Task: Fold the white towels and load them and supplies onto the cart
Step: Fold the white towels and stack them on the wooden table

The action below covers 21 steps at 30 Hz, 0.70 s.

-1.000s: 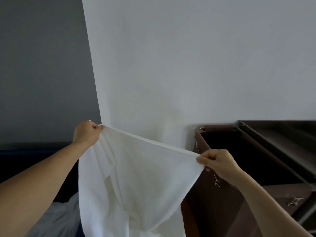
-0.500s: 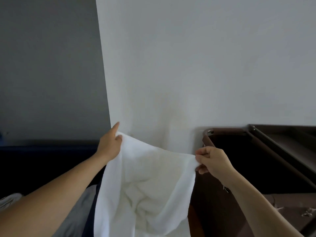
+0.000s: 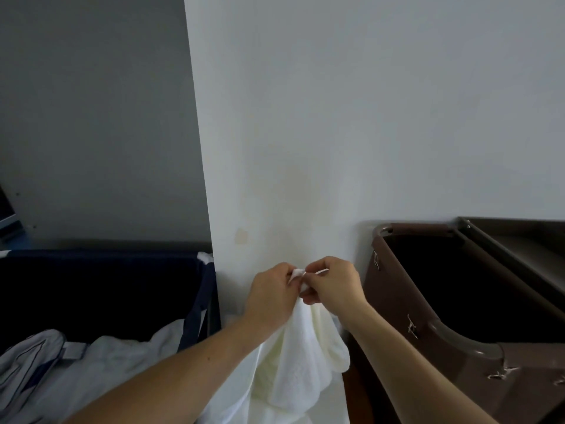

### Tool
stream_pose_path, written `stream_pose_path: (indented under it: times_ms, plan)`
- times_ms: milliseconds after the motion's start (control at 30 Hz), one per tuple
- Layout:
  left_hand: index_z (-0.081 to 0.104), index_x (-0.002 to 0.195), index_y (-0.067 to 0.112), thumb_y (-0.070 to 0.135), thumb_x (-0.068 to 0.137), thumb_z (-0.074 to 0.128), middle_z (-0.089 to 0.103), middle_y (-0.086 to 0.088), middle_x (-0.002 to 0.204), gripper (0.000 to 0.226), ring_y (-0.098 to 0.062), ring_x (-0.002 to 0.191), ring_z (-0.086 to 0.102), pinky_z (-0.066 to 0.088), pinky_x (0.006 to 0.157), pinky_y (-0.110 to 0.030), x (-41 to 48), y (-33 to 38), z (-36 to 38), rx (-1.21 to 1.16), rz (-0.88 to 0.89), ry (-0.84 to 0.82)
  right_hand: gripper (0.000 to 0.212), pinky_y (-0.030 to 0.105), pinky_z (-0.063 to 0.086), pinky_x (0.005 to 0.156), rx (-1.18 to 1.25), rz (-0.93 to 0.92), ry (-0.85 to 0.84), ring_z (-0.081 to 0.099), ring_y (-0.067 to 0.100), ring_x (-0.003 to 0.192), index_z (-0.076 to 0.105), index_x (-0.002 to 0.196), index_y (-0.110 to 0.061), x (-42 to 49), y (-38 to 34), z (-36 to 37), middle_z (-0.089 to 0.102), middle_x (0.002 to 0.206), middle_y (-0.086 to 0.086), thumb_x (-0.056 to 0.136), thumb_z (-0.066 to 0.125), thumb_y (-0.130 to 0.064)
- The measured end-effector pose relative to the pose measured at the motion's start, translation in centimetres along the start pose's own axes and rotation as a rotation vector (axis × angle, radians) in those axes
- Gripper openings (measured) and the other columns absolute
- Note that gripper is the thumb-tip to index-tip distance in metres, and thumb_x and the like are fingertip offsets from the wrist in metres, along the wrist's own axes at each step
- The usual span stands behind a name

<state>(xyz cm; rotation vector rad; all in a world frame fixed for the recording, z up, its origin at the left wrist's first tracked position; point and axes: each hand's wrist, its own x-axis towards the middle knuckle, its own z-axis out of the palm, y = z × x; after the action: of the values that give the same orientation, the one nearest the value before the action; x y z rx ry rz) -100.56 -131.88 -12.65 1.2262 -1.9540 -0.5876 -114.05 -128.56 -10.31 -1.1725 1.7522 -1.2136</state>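
Observation:
A white towel (image 3: 301,362) hangs down in front of the white wall, doubled over, its top corners held together. My left hand (image 3: 270,293) pinches one corner and my right hand (image 3: 334,286) pinches the other; the two hands touch at the towel's top edge. To the right stands the cart (image 3: 501,350), with a brown bag on a rounded frame, its inside dark. A flat dark shelf of the cart (image 3: 526,240) lies at the far right.
A dark blue laundry hamper (image 3: 195,301) stands to the left, with crumpled pale linen (image 3: 91,362) draped over its near side. The white wall corner (image 3: 198,148) juts out straight ahead, between hamper and cart.
My hands, spread wide with the towel stretched between them a second ago, have come together in the middle. The towel now hangs folded in half.

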Motion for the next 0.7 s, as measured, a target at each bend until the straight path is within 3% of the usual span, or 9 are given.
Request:
stream_pose_path:
  times_ms: [167, 300, 367, 433, 567, 633, 700]
  plan:
    - [0.065, 0.104, 0.017, 0.028, 0.099, 0.049, 0.071, 0.0, 0.09, 0.021, -0.019, 0.084, 0.064, 0.049, 0.075, -0.031, -0.1, 0.0, -0.1, 0.121, -0.001, -0.057, 0.02, 0.043, 0.062, 0.073, -0.041, -0.01, 0.026, 0.072, 0.022, 0.057, 0.065, 0.102, -0.013, -0.7, -0.2, 0.3, 0.072, 0.062, 0.004, 0.087, 0.055, -0.004]
    - [0.055, 0.086, 0.026, 0.025, 0.1, 0.04, 0.066, 0.0, 0.085, 0.02, -0.021, 0.079, 0.061, 0.05, 0.072, -0.036, -0.3, 0.7, -0.6, 0.149, 0.009, -0.225, 0.045, 0.044, 0.061, 0.076, -0.077, -0.005, -0.012, 0.072, 0.026, 0.062, 0.059, 0.125, -0.012, -1.0, -0.7, 0.0, 0.072, 0.064, 0.008, 0.084, 0.045, 0.001]
    - [0.047, 0.081, 0.032, 0.026, 0.099, 0.038, 0.065, 0.003, 0.089, 0.021, -0.02, 0.082, 0.061, 0.051, 0.075, -0.036, -0.9, 1.1, -0.7, 0.142, 0.017, -0.327, 0.056, 0.044, 0.06, 0.078, -0.132, -0.011, -0.075, 0.071, 0.025, 0.063, 0.052, 0.137, -0.012, -1.1, -0.9, 0.0, 0.073, 0.071, 0.009, 0.082, 0.044, -0.002]
    - [0.05, 0.087, 0.032, 0.034, 0.098, 0.039, 0.065, 0.003, 0.095, 0.015, -0.018, 0.086, 0.062, 0.052, 0.08, -0.036, -1.5, 1.3, -0.8, 0.101, 0.017, -0.376, 0.064, 0.044, 0.059, 0.081, -0.219, -0.026, -0.151, 0.071, 0.026, 0.071, 0.043, 0.146, -0.014, -1.2, -1.1, 0.1, 0.071, 0.084, 0.008, 0.082, 0.044, -0.01]
    - [0.047, 0.074, 0.036, 0.038, 0.095, 0.048, 0.059, 0.004, 0.085, 0.021, -0.021, 0.08, 0.062, 0.048, 0.07, -0.033, -1.8, 1.5, -1.5, 0.136, 0.101, -0.306, 0.088, 0.047, 0.053, 0.096, -0.186, -0.046, -0.28, 0.067, 0.03, 0.097, 0.03, 0.153, -0.024, -0.9, -0.9, -0.4, 0.068, 0.099, 0.008, 0.065, 0.039, -0.027]
    - [0.057, 0.084, 0.027, 0.035, 0.097, 0.052, 0.061, 0.001, 0.083, 0.016, -0.022, 0.08, 0.063, 0.05, 0.074, -0.036, -1.5, 1.0, -1.8, 0.183, 0.141, -0.224, 0.089, 0.043, 0.045, 0.107, -0.194, -0.096, -0.316, 0.063, 0.022, 0.11, 0.028, 0.154, -0.028, -0.5, -0.6, -1.0, 0.065, 0.117, 0.007, 0.066, 0.039, -0.03]
    - [0.061, 0.094, 0.017, 0.035, 0.097, 0.057, 0.058, 0.009, 0.075, 0.019, -0.011, 0.072, 0.058, 0.049, 0.072, -0.032, -1.2, 0.0, -2.3, 0.167, 0.139, -0.197, 0.084, 0.041, 0.043, 0.11, -0.14, -0.128, -0.36, 0.066, 0.019, 0.109, 0.032, 0.152, -0.03, -0.2, -0.4, -1.4, 0.068, 0.119, 0.01, 0.069, 0.039, -0.028]
